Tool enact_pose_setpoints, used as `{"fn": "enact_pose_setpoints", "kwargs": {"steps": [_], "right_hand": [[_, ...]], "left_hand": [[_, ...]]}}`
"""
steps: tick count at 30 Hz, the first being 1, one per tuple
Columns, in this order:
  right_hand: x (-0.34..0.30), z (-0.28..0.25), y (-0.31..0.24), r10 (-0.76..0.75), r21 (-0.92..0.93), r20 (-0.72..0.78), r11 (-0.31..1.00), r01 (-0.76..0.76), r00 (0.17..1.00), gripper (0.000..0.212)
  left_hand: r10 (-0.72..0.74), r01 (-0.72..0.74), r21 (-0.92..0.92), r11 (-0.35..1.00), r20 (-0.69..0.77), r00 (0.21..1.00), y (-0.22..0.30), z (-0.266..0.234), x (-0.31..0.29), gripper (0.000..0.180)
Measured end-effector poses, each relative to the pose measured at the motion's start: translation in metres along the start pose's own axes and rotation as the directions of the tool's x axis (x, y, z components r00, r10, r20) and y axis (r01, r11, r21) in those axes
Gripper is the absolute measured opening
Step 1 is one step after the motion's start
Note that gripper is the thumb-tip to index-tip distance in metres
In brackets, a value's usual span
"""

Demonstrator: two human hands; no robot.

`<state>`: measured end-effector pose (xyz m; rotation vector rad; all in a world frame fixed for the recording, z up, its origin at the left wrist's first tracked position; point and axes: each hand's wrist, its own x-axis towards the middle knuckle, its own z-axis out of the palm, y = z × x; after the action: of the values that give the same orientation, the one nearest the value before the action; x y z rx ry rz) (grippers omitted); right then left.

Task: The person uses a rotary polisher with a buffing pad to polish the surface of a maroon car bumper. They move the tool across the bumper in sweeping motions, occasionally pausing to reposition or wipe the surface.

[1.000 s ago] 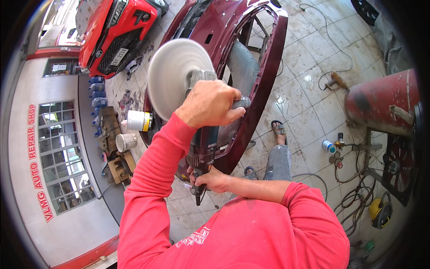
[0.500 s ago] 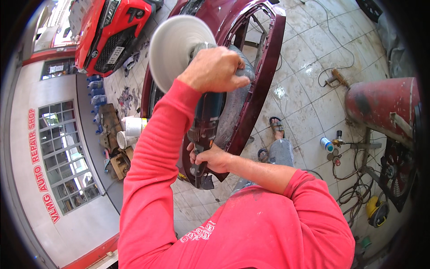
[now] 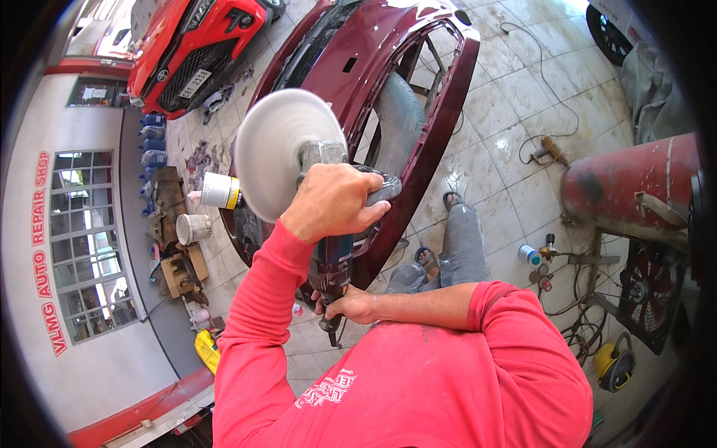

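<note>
My left hand [image 3: 332, 201] is wrapped around the front handle of a blue and black power polisher [image 3: 332, 263]. Its round white wool pad [image 3: 275, 153] is blurred with spin and sits against the left part of a maroon car bumper [image 3: 442, 123] that stands on the tiled floor. My right hand [image 3: 351, 305] grips the rear end of the polisher body, close to my chest. A red long sleeve covers my left arm, while my right forearm is bare. My knees and sandalled feet show beneath the bumper.
A red car [image 3: 194, 45] is parked at the top left. A white can [image 3: 220, 190], a bucket [image 3: 193, 228] and blue bottles [image 3: 153, 138] lie left of the bumper. On the right stand a red tank [image 3: 635, 187], a fan [image 3: 650, 291], cables and a yellow tool [image 3: 612, 366].
The polisher and both hands sit lower and slightly further left in view than half a second ago, after rising earlier. Both grips are unchanged and the pad keeps spinning.
</note>
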<state>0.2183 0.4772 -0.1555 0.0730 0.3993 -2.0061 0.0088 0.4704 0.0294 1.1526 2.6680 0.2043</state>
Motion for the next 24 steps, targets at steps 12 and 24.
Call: {"fn": "enact_pose_setpoints", "kwargs": {"steps": [12, 24], "right_hand": [[-0.012, -0.023, -0.154, -0.072, 0.136, 0.012, 0.988, 0.069, 0.997, 0.053], [-0.024, -0.047, -0.329, -0.111, 0.324, -0.033, 0.939, 0.116, 0.993, 0.053]], "left_hand": [[0.053, -0.049, -0.037, 0.998, 0.107, 0.993, -0.031, -0.033, 0.187, 0.037], [0.103, -0.088, -0.062, 0.994, 0.314, 0.944, -0.067, -0.058, 0.393, 0.044]]}}
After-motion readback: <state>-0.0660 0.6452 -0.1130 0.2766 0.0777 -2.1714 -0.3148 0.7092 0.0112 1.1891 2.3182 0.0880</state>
